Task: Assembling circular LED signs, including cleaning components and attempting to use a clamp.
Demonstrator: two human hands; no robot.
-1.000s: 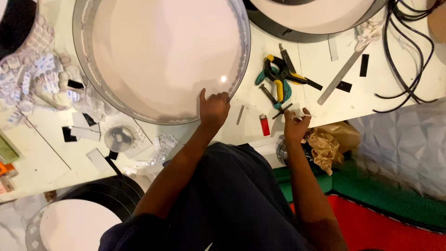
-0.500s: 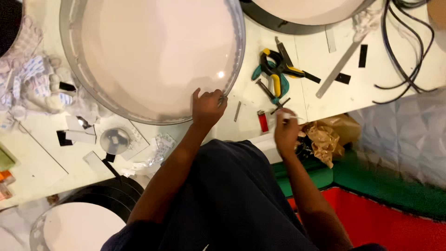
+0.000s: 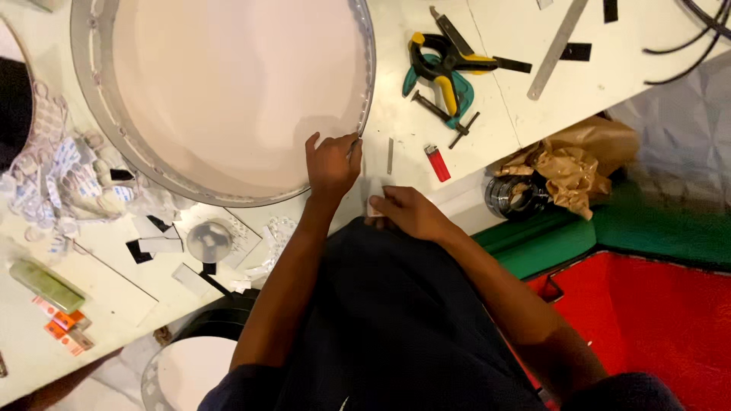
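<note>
White bench (image 3: 487,91) is carrying a big round pan (image 3: 228,99), and the left hand (image 3: 331,161) is pinching its rim to keep it steady while the right hand (image 3: 407,211), just beside, is gripping a small white piece (image 3: 375,188).

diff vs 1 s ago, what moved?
The right hand left the tools, came back to the table edge near the body, and now pinches a small white piece. The left hand stays on the rim of the round panel. Red lighter and clamps unmoved.
</note>
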